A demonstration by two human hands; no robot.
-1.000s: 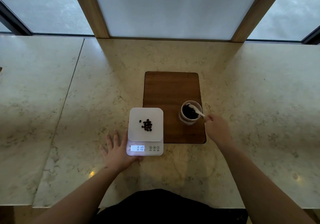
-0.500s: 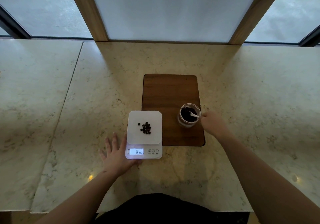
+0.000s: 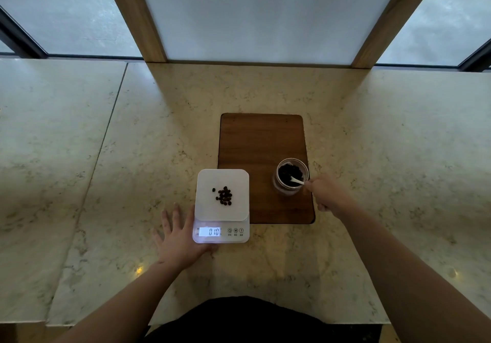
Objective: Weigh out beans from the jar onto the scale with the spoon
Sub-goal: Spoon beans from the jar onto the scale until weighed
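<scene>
A white digital scale (image 3: 207, 209) sits on the marble counter, its lit display reading 010. A small heap of dark beans (image 3: 224, 196) lies on its platform. To its right, an open glass jar (image 3: 291, 176) of dark beans stands on a brown wooden board (image 3: 255, 143). My right hand (image 3: 328, 194) grips the handle of a white spoon (image 3: 296, 181) whose bowl is down inside the jar among the beans. My left hand (image 3: 178, 239) lies flat on the counter with fingers spread, touching the scale's front left corner.
The marble counter (image 3: 106, 183) stretches wide to both sides, with a seam on the left. A white panel framed by wooden posts (image 3: 138, 15) rises behind the board. My dark clothing shows at the near edge.
My right hand has shifted slightly, and the spoon's bowl has dipped lower and nearer the jar's front. The scale, the bean heap and my left hand stay where they were.
</scene>
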